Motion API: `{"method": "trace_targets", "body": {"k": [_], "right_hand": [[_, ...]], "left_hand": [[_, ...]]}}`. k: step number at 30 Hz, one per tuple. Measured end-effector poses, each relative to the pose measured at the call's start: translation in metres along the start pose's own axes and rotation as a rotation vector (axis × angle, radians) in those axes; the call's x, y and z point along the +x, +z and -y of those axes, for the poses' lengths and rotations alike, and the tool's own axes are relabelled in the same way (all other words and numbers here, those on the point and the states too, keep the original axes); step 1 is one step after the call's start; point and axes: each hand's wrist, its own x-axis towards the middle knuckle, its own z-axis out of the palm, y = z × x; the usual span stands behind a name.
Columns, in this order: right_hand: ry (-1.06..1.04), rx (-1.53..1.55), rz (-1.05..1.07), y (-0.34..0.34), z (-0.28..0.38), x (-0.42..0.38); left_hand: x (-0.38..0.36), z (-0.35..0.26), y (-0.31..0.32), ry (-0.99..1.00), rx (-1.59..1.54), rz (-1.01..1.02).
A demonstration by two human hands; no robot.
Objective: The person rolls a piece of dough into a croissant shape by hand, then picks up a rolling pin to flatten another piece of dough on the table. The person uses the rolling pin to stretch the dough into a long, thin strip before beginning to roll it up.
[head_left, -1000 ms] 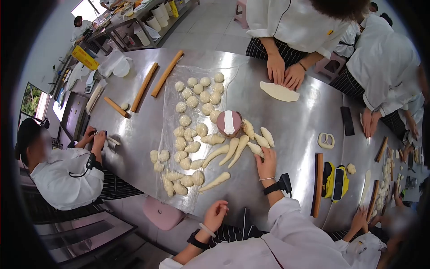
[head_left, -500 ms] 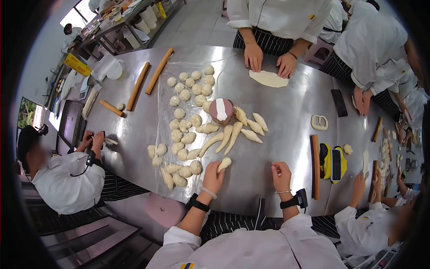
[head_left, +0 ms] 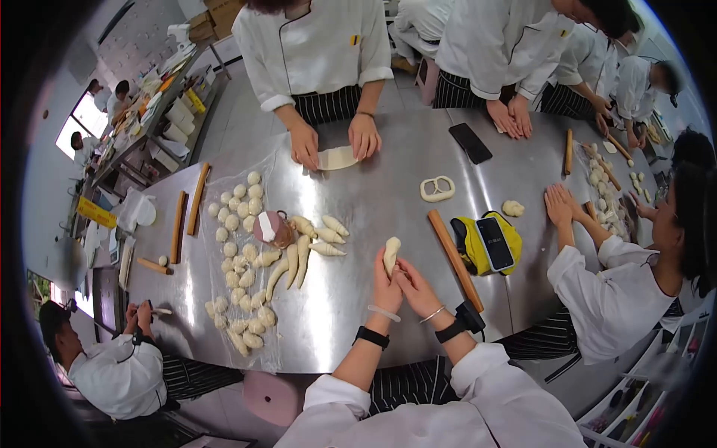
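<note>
My left hand (head_left: pixel 385 290) is wrapped round a pale, tapered dough piece (head_left: pixel 392 252), whose rounded top sticks up above the fingers. My right hand (head_left: pixel 419 294) meets it from the other side, fingers pinched at the lower end of the dough, which the hands partly hide. Both hands are above the steel table near its front edge. To their left lie long tapered dough rolls (head_left: pixel 292 263) and coiled dough pieces (head_left: pixel 327 249), beside a pink round container (head_left: pixel 272 229) with a white top.
Several dough balls (head_left: pixel 233 203) sit on plastic sheeting at the left. At right are a rolling pin (head_left: pixel 455 259), a yellow pouch with a phone (head_left: pixel 494 243), a pretzel-shaped dough (head_left: pixel 437 189) and a black phone (head_left: pixel 470 142). A co-worker opposite handles flat dough (head_left: pixel 337 158).
My right hand has come over from the right to join my left hand at the dough piece. The dough is now held more upright. The view has swung to the right.
</note>
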Motion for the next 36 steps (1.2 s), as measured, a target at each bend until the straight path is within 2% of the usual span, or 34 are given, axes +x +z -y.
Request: {"method": "trace_targets", "body": {"k": [1, 2, 3, 5, 6, 8, 10, 12, 14, 15, 17, 19, 20, 22, 23, 24, 25, 26, 28, 32, 34, 35, 36], "right_hand": [[-0.013, 0.008, -0.009, -0.006, 0.002, 0.006], [0.027, -0.168, -0.103, -0.017, 0.003, 0.006], [0.076, -0.344, -0.192, -0.029, 0.0, 0.003], [-0.121, -0.876, -0.336, -0.061, -0.025, -0.011], [-0.074, -0.917, -0.387, -0.075, -0.03, -0.024], [-0.021, -0.959, -0.443, -0.085, -0.027, -0.042], [0.062, -1.166, -0.503, -0.087, -0.018, -0.052], [0.108, -1.189, -0.525, -0.09, -0.022, -0.047], [0.165, -1.219, -0.546, -0.095, -0.025, -0.043], [0.188, -1.231, -0.617, -0.099, -0.027, -0.039], [0.225, -1.253, -0.685, -0.104, -0.024, -0.038], [0.381, -1.371, -0.513, -0.112, -0.017, -0.034], [0.389, -1.373, -0.52, -0.116, -0.016, -0.035], [0.14, -1.341, -0.447, -0.125, -0.017, -0.042], [0.143, -1.341, -0.458, -0.128, -0.023, -0.047], [0.158, -1.191, -0.492, -0.13, -0.033, -0.052], [0.171, -1.041, -0.517, -0.131, -0.038, -0.058], [0.172, -1.041, -0.516, -0.133, -0.042, -0.066], [0.166, -0.918, -0.464, -0.131, -0.042, -0.077], [0.164, -0.921, -0.431, -0.124, -0.034, -0.1], [0.169, -0.84, -0.415, -0.122, -0.041, -0.108], [0.169, -0.836, -0.417, -0.121, -0.044, -0.111], [0.192, -0.783, -0.441, -0.118, -0.042, -0.114]], "left_hand": [[0.012, 0.008, 0.005, 0.158, 0.29, -0.07], [0.02, 0.017, 0.007, 0.31, 0.577, -0.146], [0.023, 0.027, 0.007, 0.304, 0.582, -0.144], [0.019, 0.044, 0.002, -0.087, 0.855, -0.021], [0.016, 0.038, 0.001, -0.102, 0.859, -0.016], [0.015, 0.001, 0.001, -0.378, 0.976, 0.226], [0.029, -0.032, -0.003, -0.437, 1.056, 0.297], [0.053, -0.038, -0.001, -0.478, 1.144, 0.374], [0.076, -0.017, 0.001, 0.153, 1.28, 0.038], [0.089, -0.005, 0.003, 0.217, 1.311, 0.032], [0.106, 0.025, 0.002, 0.169, 1.286, 0.112], [0.107, 0.024, 0.009, 0.128, 1.257, 0.184], [0.096, 0.011, 0.012, 0.094, 1.136, 0.161], [0.08, -0.005, 0.016, 0.069, 1.016, 0.147], [0.072, -0.007, 0.017, 0.055, 0.955, 0.117], [0.068, -0.008, 0.017, 0.04, 0.895, 0.085], [0.07, 0.005, 0.015, 0.109, 0.857, 0.106], [0.079, 0.018, 0.012, 0.108, 0.857, 0.106], [0.099, 0.029, 0.004, 0.303, 0.96, 0.188], [0.105, 0.008, 0.012, 0.308, 1.094, 0.165], [0.105, 0.009, 0.018, 0.51, 1.292, 0.331], [0.104, 0.013, 0.019, 0.512, 1.295, 0.333], [0.101, 0.015, 0.019, 0.438, 1.329, 0.432]]}}
